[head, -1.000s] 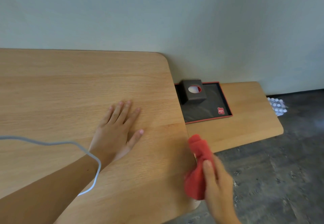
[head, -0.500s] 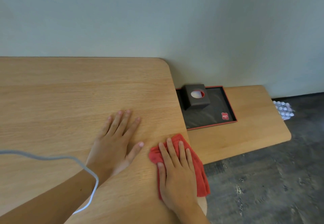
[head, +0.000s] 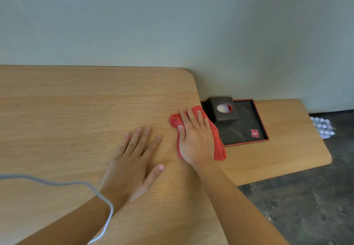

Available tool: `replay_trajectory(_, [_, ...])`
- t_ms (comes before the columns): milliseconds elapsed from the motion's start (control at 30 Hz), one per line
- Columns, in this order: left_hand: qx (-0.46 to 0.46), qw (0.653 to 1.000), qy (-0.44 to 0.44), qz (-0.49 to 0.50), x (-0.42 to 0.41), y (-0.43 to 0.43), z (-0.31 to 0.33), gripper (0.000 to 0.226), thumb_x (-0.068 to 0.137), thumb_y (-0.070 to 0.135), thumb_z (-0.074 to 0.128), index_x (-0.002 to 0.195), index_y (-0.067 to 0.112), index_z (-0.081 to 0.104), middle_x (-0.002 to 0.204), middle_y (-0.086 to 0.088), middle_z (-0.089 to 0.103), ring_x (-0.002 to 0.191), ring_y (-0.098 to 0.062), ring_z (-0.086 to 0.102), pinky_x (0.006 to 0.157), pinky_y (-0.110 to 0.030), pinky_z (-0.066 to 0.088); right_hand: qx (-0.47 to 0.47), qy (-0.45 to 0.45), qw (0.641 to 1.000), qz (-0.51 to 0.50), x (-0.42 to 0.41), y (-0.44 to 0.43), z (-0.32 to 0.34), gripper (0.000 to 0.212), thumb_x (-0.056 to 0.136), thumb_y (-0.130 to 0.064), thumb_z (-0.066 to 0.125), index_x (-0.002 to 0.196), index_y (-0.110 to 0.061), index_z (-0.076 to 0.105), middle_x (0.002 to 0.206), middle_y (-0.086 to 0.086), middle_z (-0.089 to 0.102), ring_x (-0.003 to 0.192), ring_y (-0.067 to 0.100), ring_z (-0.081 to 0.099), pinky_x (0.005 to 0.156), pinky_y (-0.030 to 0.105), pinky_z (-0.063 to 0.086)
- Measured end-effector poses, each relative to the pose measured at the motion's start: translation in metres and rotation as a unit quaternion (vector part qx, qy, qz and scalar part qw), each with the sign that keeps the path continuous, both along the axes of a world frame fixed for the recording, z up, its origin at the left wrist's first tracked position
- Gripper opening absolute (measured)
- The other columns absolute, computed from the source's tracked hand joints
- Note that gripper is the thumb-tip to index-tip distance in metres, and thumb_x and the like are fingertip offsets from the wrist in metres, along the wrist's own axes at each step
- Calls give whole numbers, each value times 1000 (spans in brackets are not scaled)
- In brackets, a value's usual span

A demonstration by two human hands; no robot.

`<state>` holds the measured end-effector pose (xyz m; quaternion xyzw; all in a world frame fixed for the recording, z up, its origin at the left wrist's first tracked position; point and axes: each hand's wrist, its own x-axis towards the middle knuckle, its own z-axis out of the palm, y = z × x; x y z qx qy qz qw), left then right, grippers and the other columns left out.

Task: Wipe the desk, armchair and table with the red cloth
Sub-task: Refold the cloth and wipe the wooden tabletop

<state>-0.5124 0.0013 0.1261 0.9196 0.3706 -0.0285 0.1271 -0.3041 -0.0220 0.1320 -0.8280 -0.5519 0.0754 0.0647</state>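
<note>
The light wooden desk (head: 76, 110) fills the left and middle of the view, its right edge running down past my right arm. The red cloth (head: 217, 143) lies flat at that right edge, slightly overhanging it. My right hand (head: 195, 139) presses palm-down on the cloth with fingers spread forward. My left hand (head: 134, 166) rests flat on the bare desk just left of it, fingers apart, holding nothing.
A lower wooden table (head: 287, 149) stands right of the desk against the grey wall. On it sits a black tray with a red rim (head: 247, 129) holding a dark tissue box (head: 224, 110). A grey cable (head: 57, 183) loops over my left wrist. Dark floor lies at the right.
My right hand brought the red cloth from beside the desk edge onto the desk, then slid it forward along the right edge toward the wall. The left hand stayed flat in place.
</note>
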Motion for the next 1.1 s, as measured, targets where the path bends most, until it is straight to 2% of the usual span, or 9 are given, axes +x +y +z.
replay_trajectory(167, [-3,1000,-7,1,0,0,-3,75,95,68,5,158,27,12,167,-6,6,154,-24,-2,124,-49,11,14,8,1000,6,15,34,-2,47,106,-34,32,151,-23,37,160,0,34,151,26,21,123,40,15])
replay_trajectory(300, [4,1000,-9,-1,2,2,-4,75,94,68,2,157,29,13,167,-6,7,154,-23,-2,124,-48,9,21,22,999,19,17,26,-2,47,106,-34,34,151,-22,38,160,-2,34,151,25,22,123,39,16])
replay_trajectory(467, [5,1000,-15,-2,3,2,-4,77,93,67,0,157,29,14,166,-6,10,154,-24,3,124,-47,8,51,26,997,59,-16,-24,-3,47,102,-35,36,146,-21,46,155,-1,43,147,26,31,120,41,25])
replay_trajectory(633, [16,1000,-21,1,1,0,-1,78,92,67,-2,157,29,16,167,-5,11,154,-23,5,124,-45,8,50,25,995,86,-40,-85,-8,47,103,-38,36,148,-25,43,158,-4,38,150,21,25,121,40,23])
replay_trajectory(867, [30,999,-6,10,5,11,-11,78,90,71,-7,158,32,2,167,-3,0,154,-21,-7,124,-46,7,57,51,992,98,-53,-146,-15,48,102,-38,41,149,-31,40,159,-9,34,152,16,19,121,43,23])
replay_trajectory(1100, [36,999,-2,2,0,-1,-10,80,89,73,-8,157,31,-2,167,-4,-4,153,-22,-11,124,-47,5,71,53,990,111,-85,-213,-14,53,97,-39,53,149,-31,41,159,-10,35,150,18,25,119,45,26])
